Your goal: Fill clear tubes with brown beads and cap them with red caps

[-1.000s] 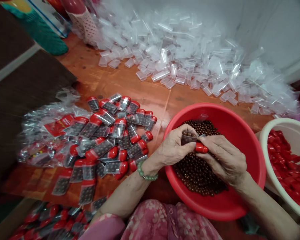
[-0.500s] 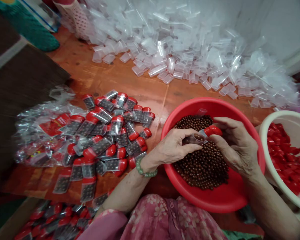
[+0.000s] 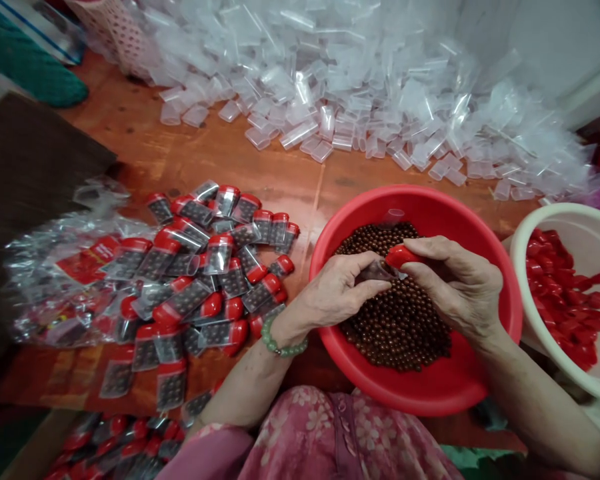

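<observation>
Over a red basin [image 3: 485, 233] of small brown beads [image 3: 400, 327], my left hand [image 3: 337, 290] pinches a small clear container [image 3: 377, 270] holding some beads. My right hand [image 3: 455, 280] grips a red cap [image 3: 400, 255] and holds it against the container's open end. Both hands are closed and meet above the beads. A green bead bracelet [image 3: 280, 345] sits on my left wrist.
A heap of filled, red-capped containers [image 3: 205, 273] lies left of the basin, some in clear bags [image 3: 65, 280]. Empty clear containers [image 3: 360, 100] pile up at the back. A white bowl [image 3: 525, 240] of red caps [image 3: 565, 300] stands on the right.
The red cap was held off to the right of the container half a second ago; it now sits pressed onto the container's end. The view has shifted slightly.
</observation>
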`<state>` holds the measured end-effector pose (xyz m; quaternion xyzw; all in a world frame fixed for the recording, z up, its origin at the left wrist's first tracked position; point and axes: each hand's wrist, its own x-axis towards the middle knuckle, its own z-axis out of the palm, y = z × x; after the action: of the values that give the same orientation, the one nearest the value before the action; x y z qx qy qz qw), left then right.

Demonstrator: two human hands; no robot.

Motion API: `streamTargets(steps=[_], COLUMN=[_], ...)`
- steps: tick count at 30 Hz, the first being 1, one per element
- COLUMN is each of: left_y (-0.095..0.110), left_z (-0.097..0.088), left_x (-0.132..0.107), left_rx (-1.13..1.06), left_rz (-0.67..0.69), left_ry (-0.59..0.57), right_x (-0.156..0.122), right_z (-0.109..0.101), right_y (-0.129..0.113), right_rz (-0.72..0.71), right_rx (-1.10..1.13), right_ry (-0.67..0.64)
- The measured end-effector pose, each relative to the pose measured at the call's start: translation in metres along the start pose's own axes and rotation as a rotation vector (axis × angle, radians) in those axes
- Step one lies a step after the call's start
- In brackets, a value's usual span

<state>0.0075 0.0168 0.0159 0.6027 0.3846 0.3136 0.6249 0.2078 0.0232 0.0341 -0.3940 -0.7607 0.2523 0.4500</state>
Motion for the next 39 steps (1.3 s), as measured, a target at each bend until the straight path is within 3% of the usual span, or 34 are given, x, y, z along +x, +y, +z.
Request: streamTargets(steps=[5,15,21,27,32,39], left_y=[0.003,0.001,0.000,0.003,0.001,-0.001], left_z=[0.000,-0.001,0.000,-0.001,-0.002,0.000], left_x=[0.000,0.001,0.002,0.003,0.002,0.002], left_rx=[0.040,-0.075,-0.141,-0.086,-0.037,-0.061], left_rz=[0.000,-0.027,0.020,-0.022,-0.019,0.013], left_ry=[0.004,0.015,0.091,0.055,0.023,0.076], right_x=[0.002,0.000,0.000,0.002,0.007,0.004], right_z=[0.002,-0.009,-0.024,-0.017,-0.008,-0.023], right_y=[0.000,0.001,-0.001,0.000,-0.004,-0.005], right_rz=[-0.078,-0.054,-0.026,-0.001,-0.074,-0.072], right_rx=[-0.052,-0.097,-0.150,-0.108,-0.103,-0.200], right_ry=[-0.035,-0.068,-0.157,-0.036,-0.128,-0.184])
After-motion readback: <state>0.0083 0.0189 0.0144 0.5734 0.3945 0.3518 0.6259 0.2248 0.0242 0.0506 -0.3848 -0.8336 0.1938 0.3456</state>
